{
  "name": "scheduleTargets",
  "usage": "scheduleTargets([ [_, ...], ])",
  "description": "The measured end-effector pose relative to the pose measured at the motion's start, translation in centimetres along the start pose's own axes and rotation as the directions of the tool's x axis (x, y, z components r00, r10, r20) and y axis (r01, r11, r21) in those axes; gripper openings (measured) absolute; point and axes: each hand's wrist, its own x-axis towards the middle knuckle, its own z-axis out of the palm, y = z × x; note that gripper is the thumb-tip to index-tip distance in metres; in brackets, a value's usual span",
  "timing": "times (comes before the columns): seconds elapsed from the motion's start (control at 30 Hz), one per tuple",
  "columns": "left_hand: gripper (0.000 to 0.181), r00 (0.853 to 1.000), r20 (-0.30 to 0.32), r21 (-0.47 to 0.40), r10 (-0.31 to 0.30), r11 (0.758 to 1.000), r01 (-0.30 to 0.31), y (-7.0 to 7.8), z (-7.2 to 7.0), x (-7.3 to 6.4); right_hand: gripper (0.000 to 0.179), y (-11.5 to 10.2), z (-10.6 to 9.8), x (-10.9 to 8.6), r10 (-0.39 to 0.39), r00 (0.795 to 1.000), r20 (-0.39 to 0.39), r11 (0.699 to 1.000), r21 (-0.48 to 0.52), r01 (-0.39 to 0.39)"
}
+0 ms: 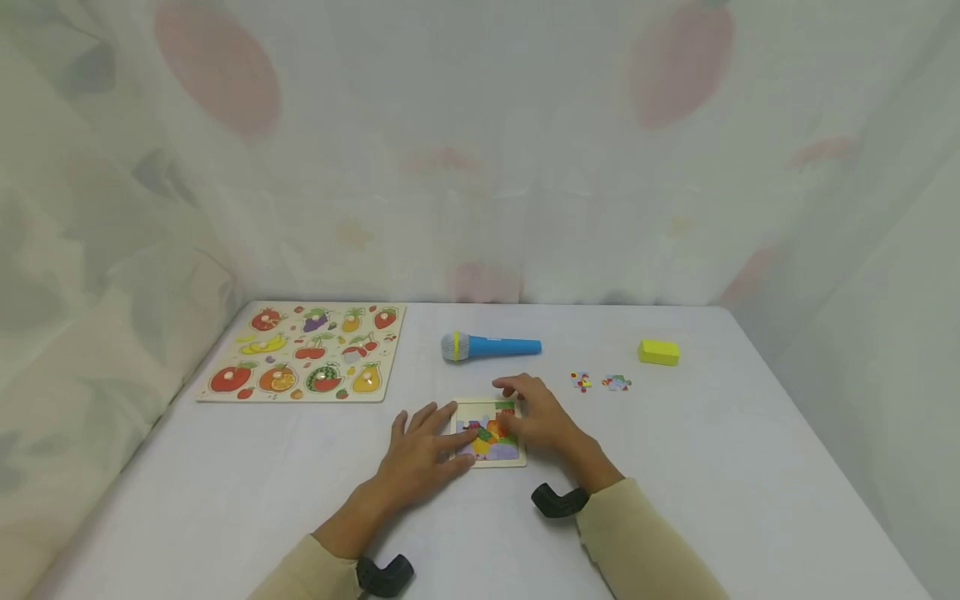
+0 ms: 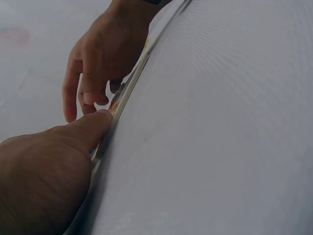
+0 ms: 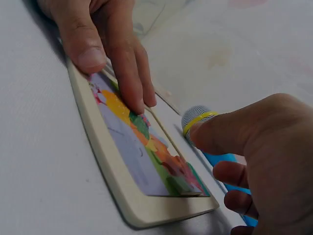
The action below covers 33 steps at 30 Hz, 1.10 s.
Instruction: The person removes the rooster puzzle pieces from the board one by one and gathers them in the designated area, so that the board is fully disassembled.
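A small wooden jigsaw puzzle board with a colourful fruit picture lies flat on the white table. Bare wood shows along the upper part of its recess. My left hand rests at the board's left side, its fingers extended over the frame and picture. In the right wrist view, one left fingertip touches the picture near a green leaf. My right hand is over the board's right edge, fingers loosely bent and thumb apart, with nothing visible between them. Two loose jigsaw pieces, one beside the other, lie to the right beyond it.
A blue toy microphone with a grey head lies behind the puzzle board. At the back left is a large wooden fruit peg board. A yellow block sits at the back right. Patterned cloth hangs behind the table.
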Motion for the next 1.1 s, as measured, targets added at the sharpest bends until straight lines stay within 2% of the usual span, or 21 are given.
scheduleTargets([
  [0.17,0.043,1.000,-0.009,0.010,0.009,1.000,-0.009,0.0,0.1,0.1,0.046,0.0,0.2,-0.2,0.031,0.999,0.036,0.998,-0.059,-0.029],
  [0.37,0.043,1.000,-0.009,0.013,0.005,1.000,-0.005,0.0,0.1,0.1,0.042,-0.1,0.4,0.0,0.088,0.992,0.091,0.978,-0.195,-0.068],
  [0.5,0.043,1.000,-0.008,0.007,0.002,1.000,-0.002,0.0,0.0,0.0,0.042,-0.4,0.4,0.0,0.092,0.990,0.109,0.972,-0.226,-0.066],
  [0.6,0.042,1.000,-0.008,0.007,0.002,1.000,-0.001,0.0,0.1,0.0,0.043,-0.6,0.3,-0.1,0.063,0.993,0.101,0.975,-0.220,-0.040],
  [0.73,0.042,1.000,-0.011,0.012,0.000,1.000,0.000,0.0,0.1,0.0,0.041,-0.6,0.6,-0.1,-0.029,0.996,0.079,0.973,-0.226,0.046],
  [0.9,0.043,1.000,-0.004,0.010,0.000,1.000,0.000,0.0,0.1,-0.1,0.042,-0.6,0.7,-0.1,-0.140,0.987,0.078,0.953,-0.260,0.156],
  [1.1,0.043,1.000,-0.010,-0.003,0.006,1.000,-0.006,-0.1,0.1,0.0,0.043,-1.0,0.8,-0.1,-0.160,0.984,0.079,0.942,-0.285,0.176],
])
